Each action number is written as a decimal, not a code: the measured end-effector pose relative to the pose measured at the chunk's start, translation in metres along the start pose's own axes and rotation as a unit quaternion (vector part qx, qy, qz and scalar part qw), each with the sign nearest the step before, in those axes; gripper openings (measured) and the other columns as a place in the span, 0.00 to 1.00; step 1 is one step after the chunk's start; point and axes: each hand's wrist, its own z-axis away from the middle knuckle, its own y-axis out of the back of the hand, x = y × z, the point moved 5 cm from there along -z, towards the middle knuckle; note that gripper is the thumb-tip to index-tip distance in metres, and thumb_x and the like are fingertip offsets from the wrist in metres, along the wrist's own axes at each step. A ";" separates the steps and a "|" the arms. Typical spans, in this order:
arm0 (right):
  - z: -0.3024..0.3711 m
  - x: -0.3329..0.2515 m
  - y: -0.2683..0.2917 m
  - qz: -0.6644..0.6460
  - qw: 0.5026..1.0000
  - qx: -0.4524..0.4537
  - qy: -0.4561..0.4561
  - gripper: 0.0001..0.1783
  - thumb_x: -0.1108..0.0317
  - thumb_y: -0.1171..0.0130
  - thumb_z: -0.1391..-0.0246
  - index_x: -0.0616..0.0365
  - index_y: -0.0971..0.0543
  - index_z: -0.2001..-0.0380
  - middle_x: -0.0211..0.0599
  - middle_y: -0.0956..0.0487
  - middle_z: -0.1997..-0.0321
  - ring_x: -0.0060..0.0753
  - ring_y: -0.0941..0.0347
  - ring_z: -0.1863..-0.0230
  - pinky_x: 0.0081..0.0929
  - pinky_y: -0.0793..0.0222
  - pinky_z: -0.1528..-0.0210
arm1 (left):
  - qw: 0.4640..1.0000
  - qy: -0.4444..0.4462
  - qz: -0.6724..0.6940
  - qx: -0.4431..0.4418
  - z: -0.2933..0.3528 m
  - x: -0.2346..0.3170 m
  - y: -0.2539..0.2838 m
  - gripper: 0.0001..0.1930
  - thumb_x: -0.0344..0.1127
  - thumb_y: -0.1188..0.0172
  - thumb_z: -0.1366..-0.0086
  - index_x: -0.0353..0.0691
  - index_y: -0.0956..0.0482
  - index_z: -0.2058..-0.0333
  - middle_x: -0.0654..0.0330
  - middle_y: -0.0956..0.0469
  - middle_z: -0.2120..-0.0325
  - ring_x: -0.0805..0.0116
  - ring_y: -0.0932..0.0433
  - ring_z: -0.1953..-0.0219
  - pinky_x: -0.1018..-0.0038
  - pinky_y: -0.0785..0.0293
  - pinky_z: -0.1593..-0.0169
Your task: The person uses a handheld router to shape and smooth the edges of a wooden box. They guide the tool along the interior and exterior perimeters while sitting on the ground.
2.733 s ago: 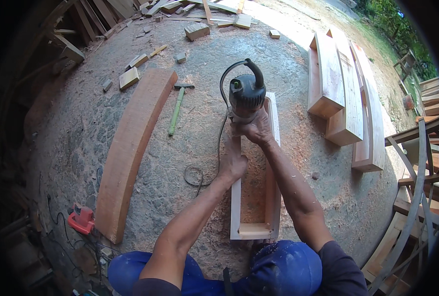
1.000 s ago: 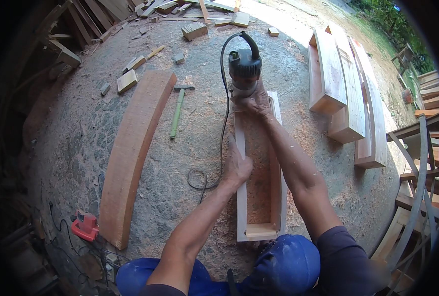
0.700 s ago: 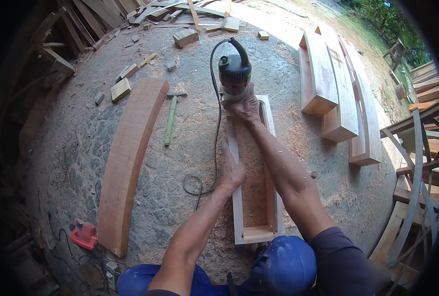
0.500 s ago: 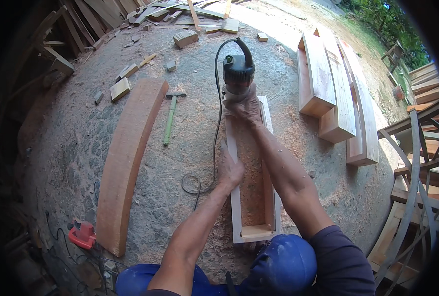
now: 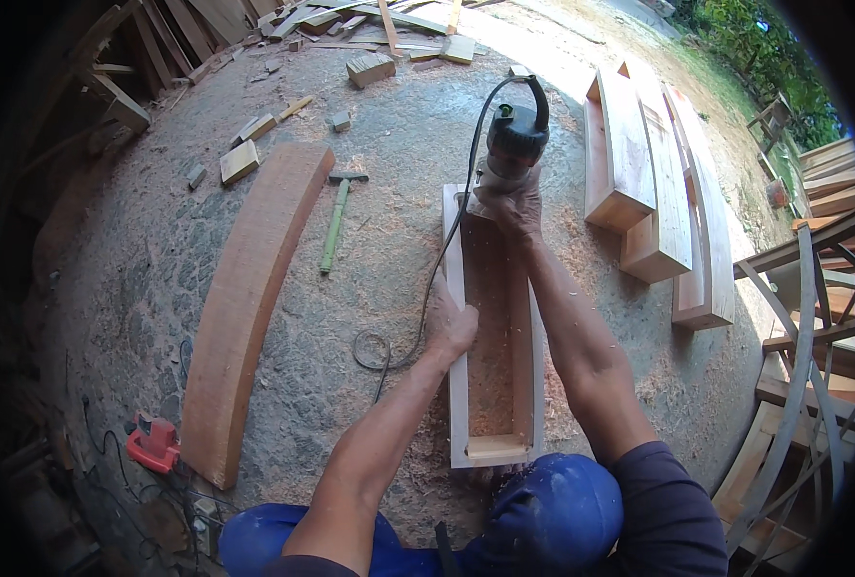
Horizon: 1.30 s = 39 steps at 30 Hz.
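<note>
A long, narrow wooden box frame (image 5: 458, 409) lies lengthwise on the ground in front of me, with wood shavings inside it. My right hand (image 5: 514, 206) is closed around the lower part of a dark handheld router (image 5: 517, 139), which stands at the frame's far end near the right corner. The router's bit is hidden by its base and my fingers. On the frame's left side wall, about midway along, my left hand (image 5: 450, 322) grips the wood. The router's black cord (image 5: 465, 199) arches over the far end and runs down past my left hand to a loop on the ground.
To the left lie a thick curved plank (image 5: 254, 308), a green-handled hammer (image 5: 335, 223) and a red power tool (image 5: 153, 443). Several finished-looking wooden box frames (image 5: 660, 188) stand at the right. Offcuts (image 5: 370, 69) litter the far ground; a rack of curved strips (image 5: 804, 317) stands far right.
My right hand and the router have moved right across the frame's far end, drawing the cord over it. My left hand keeps its place on the side wall.
</note>
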 end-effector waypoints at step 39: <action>0.051 -0.013 0.036 0.003 0.998 0.064 0.002 0.38 0.67 0.22 0.54 0.53 0.37 0.46 0.30 0.19 0.53 0.27 0.20 0.52 0.30 0.24 0.49 | 0.999 0.017 -0.030 0.030 0.002 -0.001 0.000 0.51 0.33 0.42 0.41 0.40 0.60 0.22 0.29 0.26 0.40 0.31 0.22 0.41 0.47 0.28 0.35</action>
